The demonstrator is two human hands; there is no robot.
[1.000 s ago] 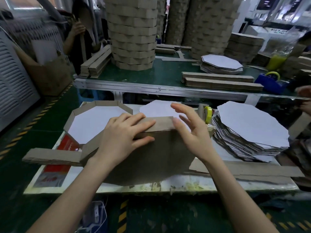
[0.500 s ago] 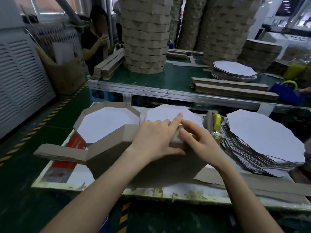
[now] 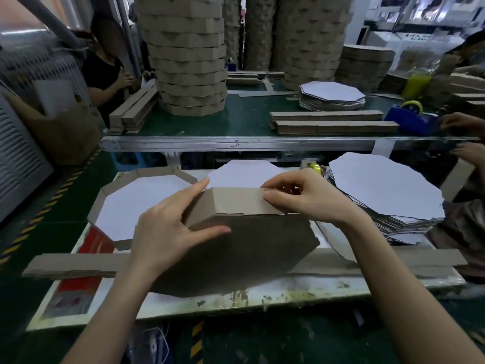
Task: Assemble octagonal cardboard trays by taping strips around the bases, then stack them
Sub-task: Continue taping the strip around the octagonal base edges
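A brown octagonal base (image 3: 244, 253) stands tilted toward me on the white work board (image 3: 301, 291). A folded cardboard strip (image 3: 236, 203) wraps its upper edge. My left hand (image 3: 168, 229) grips the strip's left bend, thumb on the front, fingers behind. My right hand (image 3: 304, 200) pinches the strip's top edge near its right end. A finished tray (image 3: 141, 200) with a white inside lies to the left. A white octagon (image 3: 244, 174) lies behind the strip. A yellow tape roll (image 3: 316, 167) peeks out behind my right hand.
A pile of white octagonal bases (image 3: 385, 190) sits at the right. Loose strips (image 3: 68, 264) lie along the board's front. The green bench (image 3: 244, 122) behind carries tall tray stacks (image 3: 189, 53), strip bundles (image 3: 333, 122) and a blue tape dispenser (image 3: 412, 116). Other people work at left and right.
My left hand slid left along the strip to its bend. My right hand rose to pinch the top edge. The strip now folds round the base's upper left corner.
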